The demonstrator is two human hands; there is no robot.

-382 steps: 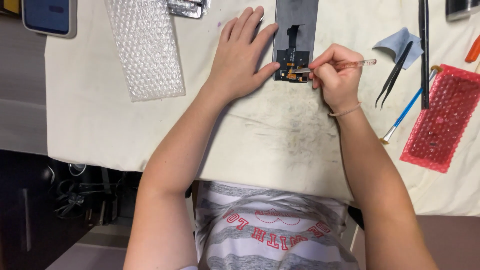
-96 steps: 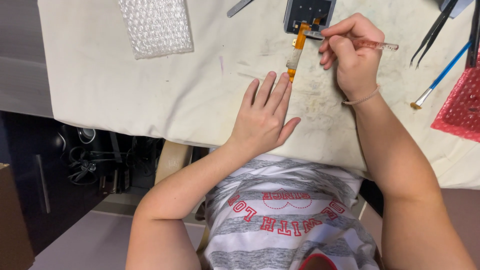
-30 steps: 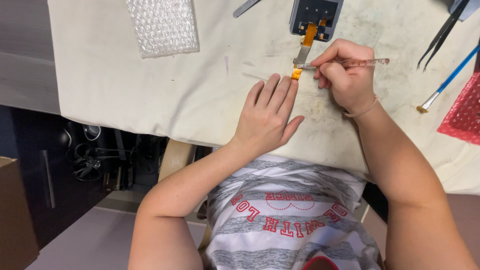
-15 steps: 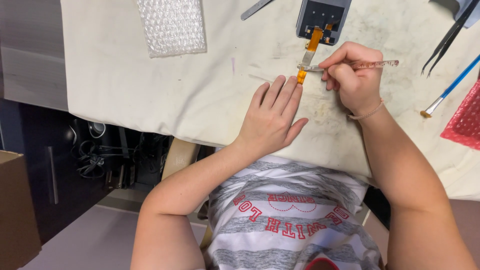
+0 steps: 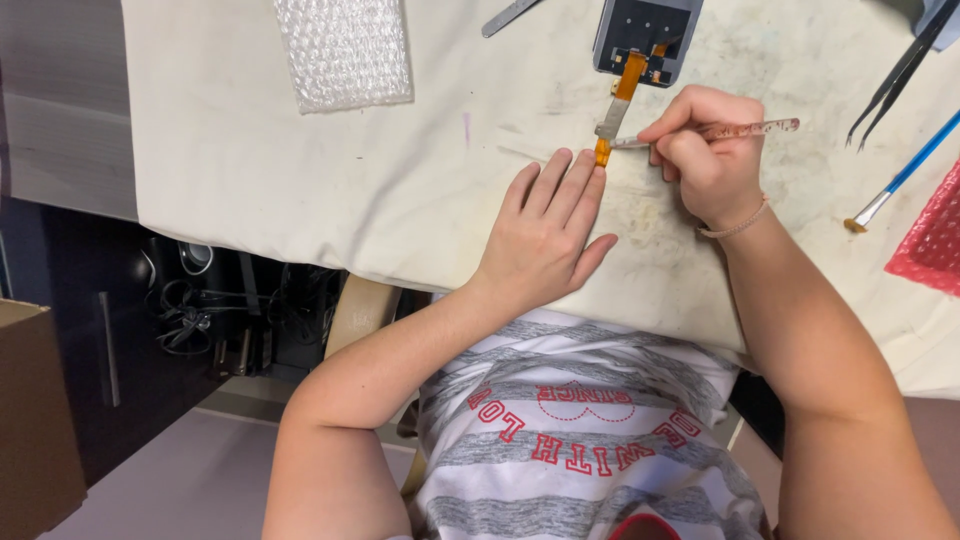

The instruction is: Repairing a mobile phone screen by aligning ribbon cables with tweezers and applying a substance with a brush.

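A stained cream work mat (image 5: 300, 200) covers the table. At its 11 o'clock lies a sheet of bubble wrap (image 5: 345, 50). At 12 o'clock sits a small dark electronic module (image 5: 648, 35), its top cut off by the frame. An orange ribbon cable (image 5: 618, 100) trails from it toward 6 o'clock. The left hand (image 5: 545, 235) rests flat and empty, fingers together, fingertips touching the cable's free end. The right hand (image 5: 700, 150) pinches a thin clear-handled tool (image 5: 720, 130), its tip on the cable. The cable looks light, thin and easily creased, best steadied near its end. The tool's tip is too small to identify, possibly a fine brush. Black tweezers (image 5: 895, 80) lie at 2 o'clock.
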